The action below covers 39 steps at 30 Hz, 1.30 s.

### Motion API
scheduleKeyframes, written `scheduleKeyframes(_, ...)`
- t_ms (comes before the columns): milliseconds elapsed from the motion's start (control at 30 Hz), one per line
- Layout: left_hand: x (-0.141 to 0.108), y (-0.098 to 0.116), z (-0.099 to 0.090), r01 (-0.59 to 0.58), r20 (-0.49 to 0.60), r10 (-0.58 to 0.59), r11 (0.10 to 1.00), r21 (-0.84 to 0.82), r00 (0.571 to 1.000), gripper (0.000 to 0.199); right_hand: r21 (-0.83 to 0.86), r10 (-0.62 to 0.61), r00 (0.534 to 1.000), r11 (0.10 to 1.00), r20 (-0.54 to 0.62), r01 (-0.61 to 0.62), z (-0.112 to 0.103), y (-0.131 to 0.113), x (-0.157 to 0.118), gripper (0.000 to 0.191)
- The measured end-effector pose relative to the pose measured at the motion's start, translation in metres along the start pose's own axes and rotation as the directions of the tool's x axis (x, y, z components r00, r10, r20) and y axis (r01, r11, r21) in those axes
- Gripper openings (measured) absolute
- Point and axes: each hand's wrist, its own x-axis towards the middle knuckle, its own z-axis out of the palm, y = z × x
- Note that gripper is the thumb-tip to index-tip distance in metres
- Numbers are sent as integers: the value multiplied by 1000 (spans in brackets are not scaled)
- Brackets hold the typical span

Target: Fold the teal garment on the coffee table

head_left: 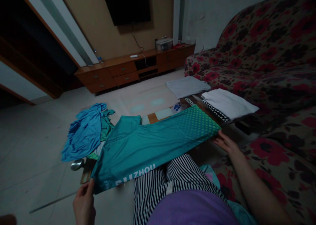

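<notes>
A teal sports shirt (148,136), folded lengthwise with one sleeve sticking out on the far side, is stretched flat between my two hands over my lap and the low table. White letters run along its near edge, and a green dotted pattern covers the right end. My left hand (85,198) pinches the shirt's near left corner. At the other end, my right hand (225,142) grips the green hem, with the thumb on top and fingers partly beneath.
Crumpled blue clothing (86,131) lies left on the table, beside a metal cup-like object (77,164). Folded white clothing (229,103) and a grey folded garment (186,86) rest on the right. A flowered sofa (271,54) and a wooden TV cabinet (123,72) stand beyond.
</notes>
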Motion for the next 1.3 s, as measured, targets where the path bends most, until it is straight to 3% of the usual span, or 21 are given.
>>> scheduleKeyframes(100, -10, -3, 1, 25, 110, -23, 1000, -18, 994, 51, 59, 21, 997, 998, 79, -26, 2, 2, 1, 26)
scheduleKeyframes(267, -19, -9, -5, 127, 296, -103, 990, -60, 950, 53, 32, -108, 993, 993, -46, 109, 9, -3, -4, 29)
scheduleKeyframes(367, -16, -11, -15, 176, 246, -168, 984, -10, 955, 53, -47, -182, 975, 983, -124, 177, 9, -12, -9, 29)
scheduleKeyframes(467, -8, -11, -23, 102, 186, -137, 977, 187, 973, 53, -325, -246, 947, 930, -207, 171, 3, -21, -14, 23)
scheduleKeyframes(533, -2, -7, -21, -84, 139, 32, 920, 383, 990, 51, -642, -459, 855, 736, -241, 214, 3, -29, -15, 22)
scheduleKeyframes(600, 5, 6, -9, -312, 112, 298, 804, 506, 948, 50, -877, -712, 699, 375, -65, 301, 14, -42, -11, 24)
scheduleKeyframes(667, 12, 31, 15, -529, 140, 535, 694, 489, 833, 49, -902, -760, 594, 24, 265, 432, 40, -61, -1, 23)
scheduleKeyframes(700, 15, 48, 31, -624, 177, 618, 647, 437, 766, 47, -853, -710, 567, -93, 418, 513, 57, -72, 8, 24)
scheduleKeyframes(733, 19, 67, 49, -709, 231, 679, 602, 367, 697, 44, -793, -633, 551, -172, 543, 584, 77, -83, 19, 24)
scheduleKeyframes(800, 25, 107, 89, -826, 345, 751, 526, 203, 563, 37, -710, -519, 521, -278, 678, 647, 117, -104, 45, 24)
scheduleKeyframes(900, 31, 160, 147, -902, 483, 779, 429, 54, 399, 33, -636, -336, 540, -398, 771, 661, 163, -126, 87, 31)
scheduleKeyframes(967, 35, 183, 177, -924, 541, 769, 379, 42, 340, 33, -596, -233, 557, -448, 797, 666, 178, -134, 110, 33)
scheduleKeyframes(1033, 40, 194, 199, -938, 578, 754, 341, 63, 313, 33, -573, -162, 574, -474, 803, 668, 184, -136, 126, 31)
scheduleKeyframes(1133, 48, 195, 220, -932, 611, 714, 343, 117, 340, 29, -614, -134, 632, -454, 763, 645, 186, -133, 140, 18)
scheduleKeyframes(1300, 54, 187, 233, -864, 520, 695, 453, 220, 496, 25, -766, -227, 748, -365, 624, 529, 186, -130, 147, 17)
